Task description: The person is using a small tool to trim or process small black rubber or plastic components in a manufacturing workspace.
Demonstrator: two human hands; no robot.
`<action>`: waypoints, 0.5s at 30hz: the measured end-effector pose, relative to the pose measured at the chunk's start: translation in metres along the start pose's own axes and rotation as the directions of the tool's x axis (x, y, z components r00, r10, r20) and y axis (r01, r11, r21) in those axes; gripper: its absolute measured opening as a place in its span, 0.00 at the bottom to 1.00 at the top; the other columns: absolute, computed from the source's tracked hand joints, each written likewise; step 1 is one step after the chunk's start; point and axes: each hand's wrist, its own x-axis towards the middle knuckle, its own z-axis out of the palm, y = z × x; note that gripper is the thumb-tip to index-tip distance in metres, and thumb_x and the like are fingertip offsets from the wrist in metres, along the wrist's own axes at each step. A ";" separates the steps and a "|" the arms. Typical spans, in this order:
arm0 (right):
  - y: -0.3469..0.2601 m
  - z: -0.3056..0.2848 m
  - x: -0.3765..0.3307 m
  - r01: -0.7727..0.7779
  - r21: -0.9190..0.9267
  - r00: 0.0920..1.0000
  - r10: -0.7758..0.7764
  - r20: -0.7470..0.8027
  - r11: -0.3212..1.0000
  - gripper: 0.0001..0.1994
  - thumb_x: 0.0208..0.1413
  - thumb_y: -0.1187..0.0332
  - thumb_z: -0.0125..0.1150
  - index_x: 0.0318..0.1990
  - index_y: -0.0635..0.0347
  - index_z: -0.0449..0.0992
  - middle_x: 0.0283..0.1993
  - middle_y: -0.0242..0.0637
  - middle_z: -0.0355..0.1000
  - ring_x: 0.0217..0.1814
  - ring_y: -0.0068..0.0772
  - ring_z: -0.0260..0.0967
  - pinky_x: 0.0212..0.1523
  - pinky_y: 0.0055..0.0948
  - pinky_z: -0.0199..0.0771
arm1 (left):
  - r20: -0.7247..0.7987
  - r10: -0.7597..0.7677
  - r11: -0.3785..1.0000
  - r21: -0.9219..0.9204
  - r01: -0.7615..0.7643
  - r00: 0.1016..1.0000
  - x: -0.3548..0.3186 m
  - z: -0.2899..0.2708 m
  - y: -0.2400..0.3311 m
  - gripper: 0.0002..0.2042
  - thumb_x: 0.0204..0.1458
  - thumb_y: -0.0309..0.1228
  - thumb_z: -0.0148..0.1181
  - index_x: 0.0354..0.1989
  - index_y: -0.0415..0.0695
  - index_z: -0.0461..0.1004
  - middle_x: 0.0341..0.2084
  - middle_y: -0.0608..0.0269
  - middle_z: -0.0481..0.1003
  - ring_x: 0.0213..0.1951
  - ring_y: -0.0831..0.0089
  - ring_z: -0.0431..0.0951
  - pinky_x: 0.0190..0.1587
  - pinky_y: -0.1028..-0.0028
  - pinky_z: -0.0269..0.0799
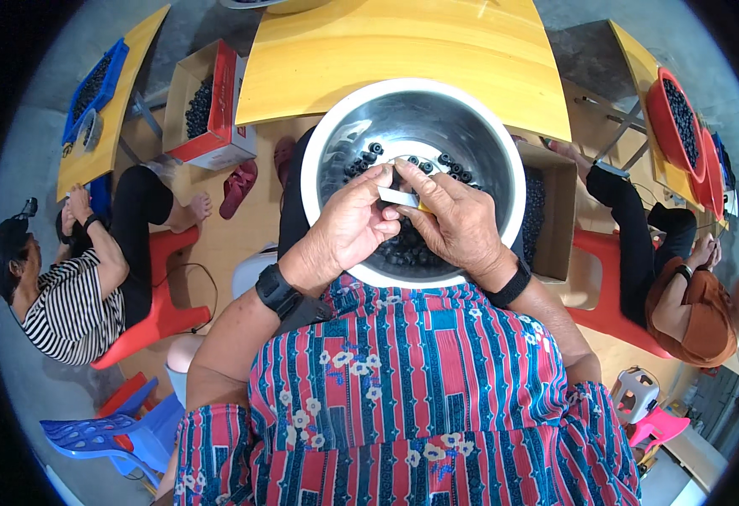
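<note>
A red-and-brown cardboard box (207, 105) upper left; a plain brown box (555, 215) right of centre.

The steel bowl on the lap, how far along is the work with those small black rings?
Done: black rings already lie loose in the steel bowl. In hand: the left hand and right hand pinch a small white piece together over it. Left: a cardboard box beside the bowl holds more dark pieces.

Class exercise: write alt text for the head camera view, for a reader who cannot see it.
Seen from above, a person's left hand and right hand meet over a steel bowl of small black rings, pinching a small white piece between them. A yellow table lies beyond, and two other people sit on red stools at either side.
</note>
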 end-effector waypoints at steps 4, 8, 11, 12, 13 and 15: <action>-0.003 -0.001 0.001 0.044 -0.048 0.999 -0.045 -0.019 0.998 0.30 0.46 0.67 0.67 0.62 0.52 0.71 0.26 0.34 0.67 0.25 0.35 0.70 0.25 0.33 0.73 | 0.019 0.005 0.999 -0.038 -0.004 1.000 0.001 -0.005 0.000 0.09 0.65 0.37 0.51 0.48 0.49 0.73 0.36 0.74 0.73 0.29 0.85 0.67 0.26 0.84 0.58; -0.003 -0.006 0.002 0.043 -0.045 0.998 -0.045 -0.038 0.998 0.24 0.48 0.69 0.66 0.55 0.54 0.75 0.25 0.35 0.67 0.26 0.37 0.73 0.27 0.35 0.74 | 0.002 0.128 0.992 0.015 -0.128 0.992 0.006 -0.012 0.020 0.09 0.65 0.38 0.52 0.45 0.47 0.72 0.34 0.67 0.73 0.29 0.82 0.68 0.25 0.84 0.60; -0.006 -0.009 0.003 -0.084 -0.009 0.996 0.084 0.024 0.996 0.17 0.52 0.66 0.65 0.50 0.56 0.77 0.29 0.40 0.72 0.31 0.43 0.75 0.31 0.37 0.76 | 0.043 0.228 0.965 0.121 -0.232 0.973 -0.013 0.008 0.070 0.09 0.66 0.38 0.51 0.43 0.45 0.71 0.33 0.66 0.70 0.26 0.82 0.63 0.24 0.85 0.60; -0.005 -0.007 0.002 -0.090 0.006 0.996 0.090 0.020 0.996 0.16 0.53 0.65 0.64 0.49 0.56 0.77 0.30 0.40 0.73 0.31 0.44 0.75 0.32 0.38 0.76 | 0.049 0.247 0.949 0.192 -0.252 0.968 -0.019 0.020 0.082 0.10 0.66 0.37 0.49 0.44 0.45 0.70 0.33 0.66 0.69 0.26 0.83 0.63 0.23 0.85 0.59; -0.003 -0.004 0.000 -0.096 0.027 0.995 0.095 0.014 0.995 0.15 0.53 0.65 0.64 0.48 0.56 0.77 0.31 0.40 0.73 0.32 0.45 0.76 0.32 0.39 0.76 | 0.100 0.231 0.923 0.293 -0.251 0.968 -0.020 0.029 0.093 0.10 0.67 0.37 0.47 0.45 0.45 0.69 0.32 0.66 0.69 0.26 0.83 0.63 0.23 0.85 0.59; -0.002 -0.004 0.002 -0.131 0.100 0.990 0.135 -0.031 0.986 0.14 0.54 0.66 0.64 0.47 0.58 0.78 0.35 0.42 0.75 0.34 0.46 0.76 0.35 0.38 0.77 | 0.098 0.191 0.876 0.433 -0.215 0.977 -0.018 0.052 0.095 0.10 0.67 0.38 0.47 0.47 0.45 0.67 0.32 0.67 0.68 0.26 0.84 0.63 0.23 0.85 0.58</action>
